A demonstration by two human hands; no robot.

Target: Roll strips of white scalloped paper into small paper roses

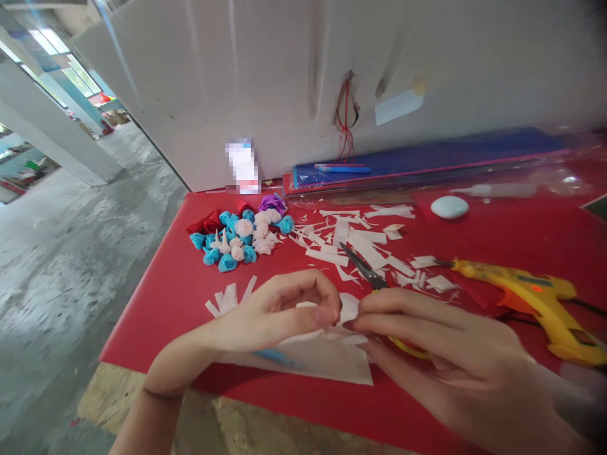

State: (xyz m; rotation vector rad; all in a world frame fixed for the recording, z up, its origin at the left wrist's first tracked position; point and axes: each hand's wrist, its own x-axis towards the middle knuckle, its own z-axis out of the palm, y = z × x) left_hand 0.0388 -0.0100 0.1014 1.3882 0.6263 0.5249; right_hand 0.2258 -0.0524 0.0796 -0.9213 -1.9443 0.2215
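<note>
My left hand (284, 309) is closed in a pinch on a pale strip of paper (348, 335) near the front of the red table. From the other side my right hand (441, 341) pinches the same pale piece, its fingertips close to the left ones. Beneath both hands lies a larger white sheet (327, 363) with a blue streak on it. Scissors (370, 268) with yellow handles lie just beyond my right hand, partly hidden by it. White strips (227, 297) stick out behind my left wrist.
Blue, pink, red and purple paper flowers (244, 230) lie at the back left of the red table (156, 303). White paper scraps (370, 246) spread across the middle. A yellow glue gun (540, 297) and a pale oval object (449, 207) are at right. A phone (244, 165) leans against the wall.
</note>
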